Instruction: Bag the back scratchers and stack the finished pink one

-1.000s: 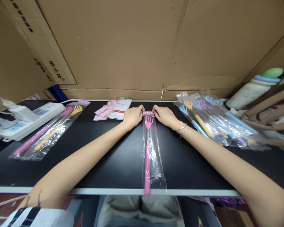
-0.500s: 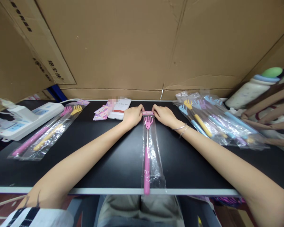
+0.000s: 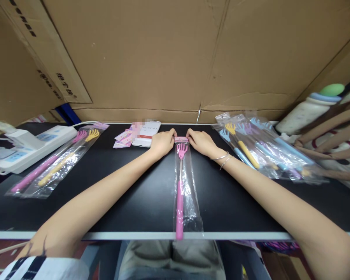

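A pink back scratcher in a clear plastic bag lies lengthwise down the middle of the black table, its handle end at the near edge. A small pink header card caps the bag's far end. My left hand pinches the card's left side with curled fingers. My right hand, with thin bracelets at the wrist, pinches its right side.
Bagged pink and yellow scratchers lie at the left beside a white power strip. A heap of bagged blue and yellow scratchers lies at the right. A phone and loose pink cards sit behind my left hand. Cardboard walls the back.
Nothing has moved on the table; only the view has shifted slightly. Both hands stay pinched on the card.
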The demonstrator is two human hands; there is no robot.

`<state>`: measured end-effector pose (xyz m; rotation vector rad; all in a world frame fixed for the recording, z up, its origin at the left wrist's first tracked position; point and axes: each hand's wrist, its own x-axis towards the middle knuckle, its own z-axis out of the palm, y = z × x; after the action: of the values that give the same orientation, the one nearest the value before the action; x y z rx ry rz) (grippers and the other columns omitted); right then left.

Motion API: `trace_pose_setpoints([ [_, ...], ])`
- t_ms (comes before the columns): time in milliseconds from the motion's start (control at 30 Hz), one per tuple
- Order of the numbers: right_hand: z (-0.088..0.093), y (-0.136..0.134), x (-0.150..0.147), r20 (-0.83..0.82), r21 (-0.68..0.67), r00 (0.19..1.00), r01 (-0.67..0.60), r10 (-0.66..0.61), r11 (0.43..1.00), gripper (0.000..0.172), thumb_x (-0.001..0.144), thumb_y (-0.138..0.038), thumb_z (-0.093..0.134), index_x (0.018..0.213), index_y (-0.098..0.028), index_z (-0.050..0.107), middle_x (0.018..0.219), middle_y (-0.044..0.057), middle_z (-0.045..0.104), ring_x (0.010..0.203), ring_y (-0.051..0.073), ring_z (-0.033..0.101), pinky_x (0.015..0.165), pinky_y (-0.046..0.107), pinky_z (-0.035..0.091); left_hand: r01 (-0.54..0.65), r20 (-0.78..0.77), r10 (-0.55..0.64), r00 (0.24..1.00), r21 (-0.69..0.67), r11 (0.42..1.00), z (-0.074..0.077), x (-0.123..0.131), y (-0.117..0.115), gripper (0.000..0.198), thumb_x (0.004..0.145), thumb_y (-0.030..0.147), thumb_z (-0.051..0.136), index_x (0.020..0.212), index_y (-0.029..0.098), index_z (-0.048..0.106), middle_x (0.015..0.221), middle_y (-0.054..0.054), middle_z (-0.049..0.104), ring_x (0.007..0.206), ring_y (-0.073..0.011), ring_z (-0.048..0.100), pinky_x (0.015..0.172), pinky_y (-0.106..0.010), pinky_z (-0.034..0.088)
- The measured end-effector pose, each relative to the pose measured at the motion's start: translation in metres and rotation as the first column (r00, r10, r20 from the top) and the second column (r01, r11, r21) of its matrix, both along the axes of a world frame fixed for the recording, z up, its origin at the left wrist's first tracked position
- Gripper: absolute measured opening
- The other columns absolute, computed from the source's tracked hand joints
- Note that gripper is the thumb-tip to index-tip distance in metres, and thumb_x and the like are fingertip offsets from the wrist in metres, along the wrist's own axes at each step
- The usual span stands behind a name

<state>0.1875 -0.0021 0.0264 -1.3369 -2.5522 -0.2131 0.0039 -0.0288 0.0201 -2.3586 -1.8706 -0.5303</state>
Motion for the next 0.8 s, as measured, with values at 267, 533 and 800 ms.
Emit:
trace_pose_setpoints([
  [267, -0.0003, 0.0003, 0.0002, 0.006, 0.001, 1.000, 0.000, 0.000, 1.000, 0.021, 0.095, -0.021, 0.037, 0.104, -0.018, 0.056, 0.095, 0.007, 0.071, 0.083, 0.020, 0.065, 0.069, 0.028, 0.035, 0.005, 0.000, -0.005, 1.000, 0.012, 1.000, -0.0005, -0.0002, 0.0000, 0.023, 0.092, 0.022, 0.038, 0.107, 0.025, 0.056, 0.100, -0.003, 0.070, 0.091, -0.0221, 0.066, 0.070, -0.029, 0.044],
  [533, -0.0009, 0.0008, 0.0006, 0.005, 0.010, 1.000, -0.004, 0.004, 1.000, 0.020, 0.094, -0.021, 0.038, 0.103, -0.018, 0.055, 0.095, 0.007, 0.071, 0.083, 0.020, 0.065, 0.068, 0.028, 0.035, 0.006, 0.007, -0.006, 1.000, 0.018, 1.000, -0.0011, -0.0003, 0.0008, 0.024, 0.092, 0.023, 0.037, 0.106, 0.025, 0.057, 0.100, -0.002, 0.070, 0.091, -0.0225, 0.066, 0.070, -0.029, 0.044],
  [800, -0.0005, 0.0005, -0.0004, 0.010, 0.007, 1.000, 0.003, -0.003, 1.000, 0.019, 0.095, -0.021, 0.038, 0.102, -0.017, 0.055, 0.094, 0.006, 0.071, 0.083, 0.020, 0.065, 0.068, 0.028, 0.034, 0.012, 0.015, -0.012, 1.000, 0.027, 1.000, -0.0020, -0.0015, 0.0017, 0.023, 0.092, 0.023, 0.038, 0.105, 0.025, 0.056, 0.099, -0.002, 0.071, 0.090, -0.0226, 0.066, 0.068, -0.029, 0.043],
])
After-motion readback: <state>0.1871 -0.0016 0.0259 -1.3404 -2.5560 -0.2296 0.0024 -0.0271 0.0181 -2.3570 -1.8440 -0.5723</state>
